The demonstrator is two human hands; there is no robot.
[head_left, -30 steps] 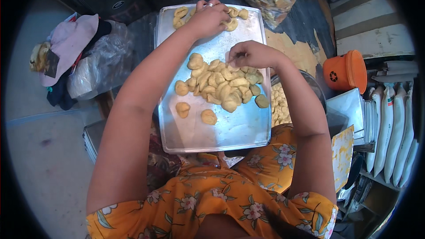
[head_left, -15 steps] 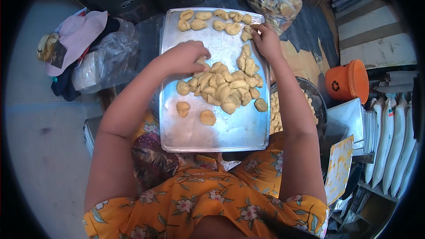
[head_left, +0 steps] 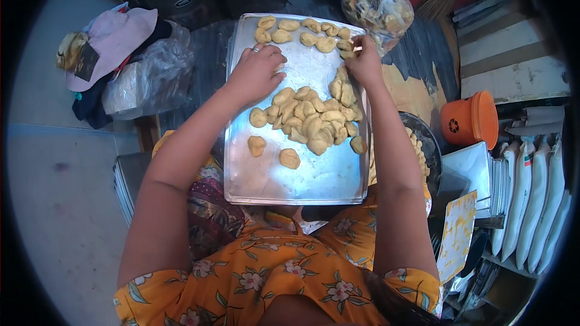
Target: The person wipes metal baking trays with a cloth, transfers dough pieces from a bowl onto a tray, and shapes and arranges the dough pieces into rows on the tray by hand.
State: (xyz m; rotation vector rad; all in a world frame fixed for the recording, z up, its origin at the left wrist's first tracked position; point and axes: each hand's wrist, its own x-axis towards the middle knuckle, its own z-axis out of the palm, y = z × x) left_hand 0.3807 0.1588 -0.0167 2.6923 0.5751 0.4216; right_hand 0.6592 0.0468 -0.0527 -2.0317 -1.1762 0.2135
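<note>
A metal baking tray (head_left: 296, 184) rests on my lap, bearing a heap of raw yellowish dough pieces (head_left: 314, 121) in its middle. Two loose dough balls lie near the tray's close edge, and shaped pieces (head_left: 289, 25) line its far edge. My left hand (head_left: 258, 71), with a ring on one finger, is over the left far part of the tray, its fingers curled round a dough piece mostly hidden beneath them. At the far right corner my right hand (head_left: 364, 63) pinches a dough piece (head_left: 347, 53) next to the far row.
Right of my lap sits a dark round pan (head_left: 432, 160) with many small dough pieces. An orange bucket (head_left: 468, 121) stands beyond it, near stacked trays and white packets (head_left: 534, 205). A filled plastic bag (head_left: 377, 12) is behind the tray. Left lie a pink hat (head_left: 118, 42) and clear plastic (head_left: 148, 84).
My left hand has moved away from the heap toward the tray's far left side, carrying a dough piece. My right hand stays at the far right corner. The view has shifted slightly.
</note>
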